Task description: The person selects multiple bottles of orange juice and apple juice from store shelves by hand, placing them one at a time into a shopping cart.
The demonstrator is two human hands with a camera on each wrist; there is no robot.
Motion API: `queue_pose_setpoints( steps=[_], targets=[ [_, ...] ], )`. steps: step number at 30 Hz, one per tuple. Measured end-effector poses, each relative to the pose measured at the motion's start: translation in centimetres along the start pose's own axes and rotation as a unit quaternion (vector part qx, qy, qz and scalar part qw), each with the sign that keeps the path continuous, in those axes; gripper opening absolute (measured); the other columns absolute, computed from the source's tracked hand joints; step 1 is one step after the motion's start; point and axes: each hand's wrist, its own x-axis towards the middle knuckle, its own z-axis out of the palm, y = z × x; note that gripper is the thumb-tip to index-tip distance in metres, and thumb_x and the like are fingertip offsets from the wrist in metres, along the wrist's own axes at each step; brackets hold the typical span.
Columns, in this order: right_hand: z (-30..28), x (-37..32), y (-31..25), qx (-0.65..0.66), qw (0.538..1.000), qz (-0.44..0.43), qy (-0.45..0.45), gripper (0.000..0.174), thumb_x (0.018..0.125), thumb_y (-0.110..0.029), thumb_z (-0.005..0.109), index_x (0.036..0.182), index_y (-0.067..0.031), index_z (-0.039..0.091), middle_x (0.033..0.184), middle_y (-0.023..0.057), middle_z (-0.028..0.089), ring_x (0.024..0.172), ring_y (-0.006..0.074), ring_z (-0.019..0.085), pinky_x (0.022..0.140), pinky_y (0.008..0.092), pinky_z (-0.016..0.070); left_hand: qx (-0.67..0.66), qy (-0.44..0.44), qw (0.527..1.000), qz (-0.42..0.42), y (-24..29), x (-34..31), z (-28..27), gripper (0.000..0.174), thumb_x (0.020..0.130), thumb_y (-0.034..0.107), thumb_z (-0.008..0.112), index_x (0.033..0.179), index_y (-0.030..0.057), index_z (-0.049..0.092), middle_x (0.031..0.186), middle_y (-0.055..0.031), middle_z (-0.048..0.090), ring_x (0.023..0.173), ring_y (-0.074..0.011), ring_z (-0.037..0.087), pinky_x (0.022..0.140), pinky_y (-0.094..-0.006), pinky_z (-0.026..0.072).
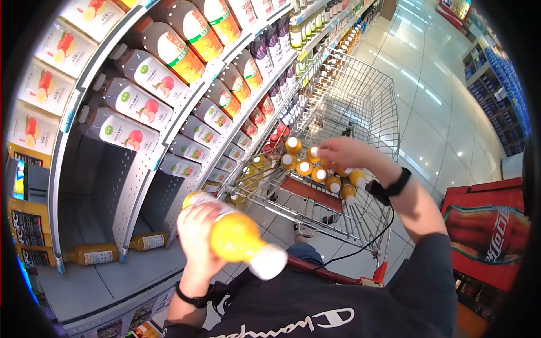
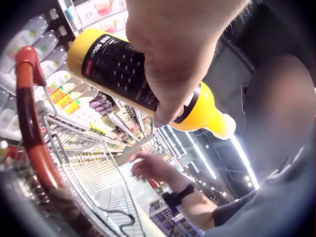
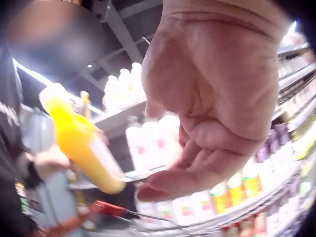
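Note:
The left hand (image 1: 198,234) grips an orange juice bottle (image 1: 235,235) around its body, its white cap tilted down to the right. In the left wrist view that hand (image 2: 173,59) wraps a bottle (image 2: 118,69) with a dark label. The right hand (image 1: 348,153), its fingers loosely bent, is over several white-capped juice bottles (image 1: 304,168) standing in the cart; whether it touches one is hidden in the head view. In the right wrist view the hand (image 3: 212,108) has bent fingers and nothing visible in them.
A metal cart (image 1: 360,84) with a red handle (image 1: 338,276) stands before the person. Bottle shelves (image 1: 163,129) line the left, two juice bottles (image 1: 97,254) lying on the lowest one. A red Coca-Cola display (image 1: 484,231) is at the right.

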Motion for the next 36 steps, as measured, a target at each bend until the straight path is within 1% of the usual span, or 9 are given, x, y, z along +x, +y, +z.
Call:
queue_pose_setpoints(
  steps=[2,4,6,7,12,20,26,29,36],
  targets=[
    [1.6,-5.4,-7.7,0.173,0.965,-0.061,-0.187,0.076,0.099,-0.06,0.054,0.15,-0.0066,0.039,0.101,0.0143,0.07,0.078,0.0193,0.071,0.068,0.0341,0.058,0.017,-0.014,0.999,0.026,0.6,1.3,1.9,0.072,0.064,0.021,0.085,0.128,0.0063,0.054,0.126,-0.0127,0.063,0.119,-0.0325,0.059,0.108,-0.0533,0.0376],
    [5.4,-8.2,-10.5,0.176,0.94,-0.132,-0.261,0.081,0.099,-0.052,0.057,0.158,-0.0082,0.022,0.102,0.0162,0.069,0.073,0.0187,0.07,0.066,0.032,0.0573,0.031,-0.019,0.998,0.058,0.4,1.8,4.0,0.071,0.062,0.012,0.081,0.128,0.0061,0.055,0.127,-0.0115,0.062,0.12,-0.0318,0.059,0.109,-0.0528,0.0372],
    [9.6,-9.0,-10.6,0.148,0.951,-0.242,-0.128,0.084,0.098,-0.039,0.062,0.16,-0.0103,0.013,0.1,0.0164,0.069,0.066,0.0153,0.067,0.062,0.0285,0.0559,0.011,-0.023,0.998,0.051,0.5,2.4,5.2,0.074,0.061,0.009,0.08,0.131,0.0066,0.055,0.13,-0.0114,0.06,0.124,-0.0331,0.057,0.111,-0.0534,0.0357],
    [9.1,-9.6,-11.1,0.229,0.951,-0.118,-0.171,0.08,0.1,-0.014,0.058,0.163,-0.0134,0.009,0.101,0.0093,0.062,0.062,0.0107,0.06,0.054,0.0259,0.0515,0.003,-0.024,0.999,0.046,0.4,2.6,5.8,0.075,0.061,0.009,0.081,0.131,0.0068,0.055,0.132,-0.0116,0.059,0.125,-0.0336,0.055,0.112,-0.0539,0.0351],
    [3.6,-4.9,-9.0,0.449,0.888,0.032,-0.093,0.068,0.098,-0.011,0.056,0.16,-0.0204,0.03,0.091,0.0063,0.062,0.051,0.0046,0.047,0.041,0.0197,0.0326,-0.054,-0.065,0.996,-0.02,-0.6,2.8,6.8,0.101,0.064,0.015,0.091,0.149,0.0062,0.038,0.15,-0.0207,0.041,0.138,-0.0439,0.042,0.117,-0.0582,0.0311],
    [-5.6,7.7,-0.8,0.161,0.965,0.042,0.205,0.075,0.092,-0.019,0.056,0.161,-0.0136,0.028,0.066,0.0009,0.05,0.043,0.0099,0.043,0.038,0.0265,0.0349,0.077,-0.151,0.97,-0.175,-5.0,-4.7,8.6,0.065,0.088,0.045,0.07,0.14,0.0084,0.054,0.15,-0.0153,0.047,0.143,-0.0348,0.04,0.12,-0.054,0.0265],
    [-6.6,24.7,11.3,0.072,0.971,0.162,0.159,0.034,0.09,-0.024,0.061,0.104,0.0059,0.069,0.068,0.0166,0.063,0.046,0.022,0.055,0.04,0.0415,0.0397,0.055,-0.159,0.967,-0.193,-5.2,-4.5,8.7,0.066,0.088,0.054,0.066,0.136,0.0097,0.058,0.149,-0.0136,0.05,0.143,-0.0332,0.041,0.118,-0.0514,0.0276],
    [-2.9,29.6,14.6,0.133,0.952,0.191,0.199,0.034,0.09,-0.025,0.06,0.079,0.0064,0.067,0.061,0.0171,0.061,0.045,0.0242,0.055,0.041,0.0408,0.0405,0.074,-0.186,0.964,-0.178,-5.3,-3.8,8.5,0.069,0.087,0.059,0.065,0.135,0.0092,0.059,0.148,-0.0149,0.05,0.141,-0.0324,0.042,0.115,-0.0507,0.0304],
    [3.8,35.6,19.1,-0.056,0.95,0.057,0.301,0.042,0.081,-0.032,0.076,0.1,0.0047,0.069,0.094,0.0227,0.073,0.086,0.037,0.073,0.074,0.0448,0.0561,0.079,-0.216,0.954,-0.194,-5.7,-3.1,8.8,0.068,0.087,0.06,0.063,0.134,0.0119,0.061,0.148,-0.0117,0.051,0.141,-0.0322,0.043,0.114,-0.0504,0.0294]
  ],
)
